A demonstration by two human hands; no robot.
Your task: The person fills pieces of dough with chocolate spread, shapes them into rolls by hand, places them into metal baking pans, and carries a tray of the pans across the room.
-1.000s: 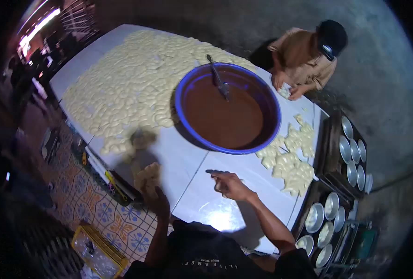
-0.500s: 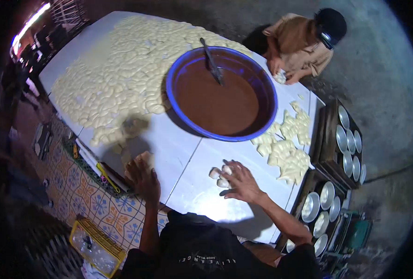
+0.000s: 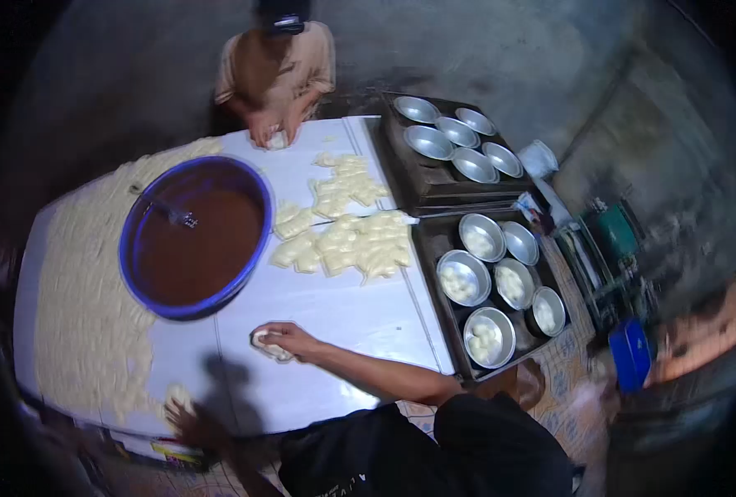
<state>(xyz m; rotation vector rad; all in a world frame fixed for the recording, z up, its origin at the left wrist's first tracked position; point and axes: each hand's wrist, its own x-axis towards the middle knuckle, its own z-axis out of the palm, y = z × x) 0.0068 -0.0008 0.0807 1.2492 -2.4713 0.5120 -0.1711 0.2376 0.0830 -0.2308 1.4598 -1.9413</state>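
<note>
We have curled our right hand [image 3: 292,340] around pale dough [image 3: 267,347]. Left of that hand, our left hand [image 3: 198,427] blurs; its grip we cannot tell.

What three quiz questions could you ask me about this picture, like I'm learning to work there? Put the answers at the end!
1. Pick one: what colour is the rim of the basin? A) red B) blue C) yellow

2. True or false: the round metal pans in the far tray look empty.

3. Fill in the blank: the camera wearer's right hand holds pale ____.

Key: 1: B; 2: true; 3: dough.
</note>
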